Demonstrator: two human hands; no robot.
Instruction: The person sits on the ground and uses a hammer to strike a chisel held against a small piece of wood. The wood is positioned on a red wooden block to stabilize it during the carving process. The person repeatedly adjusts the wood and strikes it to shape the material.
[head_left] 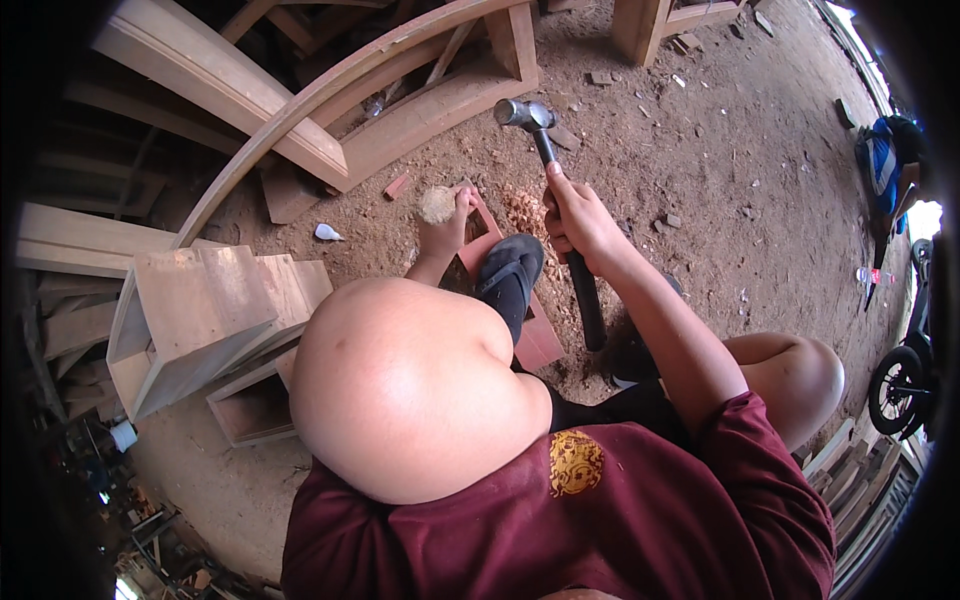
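My right hand (580, 215) is wrapped round the black handle of a hammer (585, 300). Its metal head is raised above the dirt, pointing away from me. Further left, my left hand (450, 230) is closed on an upright piece whose round, pale, rough wooden end (437, 205) faces up; the rest of it is hidden by the hand. This hand is at the far end of a reddish wooden board (538, 340) lying on the ground. My foot in a dark flip-flop (512, 262) presses across the board's middle. Wood chips (527, 212) are heaped beside the board.
A curved wooden frame (345, 75) and thick timbers (230, 85) stand at the far left. Nearer left are pale wooden pieces (205, 300). A small white bottle (327, 232) and a red wood scrap (397, 187) lie on the dirt. A motorbike wheel (897, 390) shows at right.
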